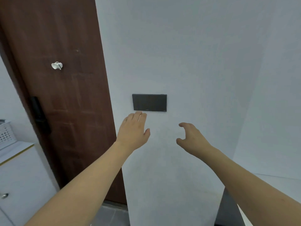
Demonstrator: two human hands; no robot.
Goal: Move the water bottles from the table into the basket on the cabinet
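Note:
No water bottle is in view. A white perforated basket (5, 133) shows only in part at the far left edge, standing on a white cabinet (19, 168). My left hand (132, 129) is raised in front of the white wall with straight fingers and holds nothing. My right hand (191, 138) hovers beside it, fingers loosely curled around empty air. Both hands are well to the right of the basket.
A dark brown door (65, 95) with a black lock (39, 115) and a white hook (57, 65) stands between cabinet and wall. A black panel (149, 102) is mounted on the wall just above my left hand. A dark edge (228, 211) shows at the bottom right.

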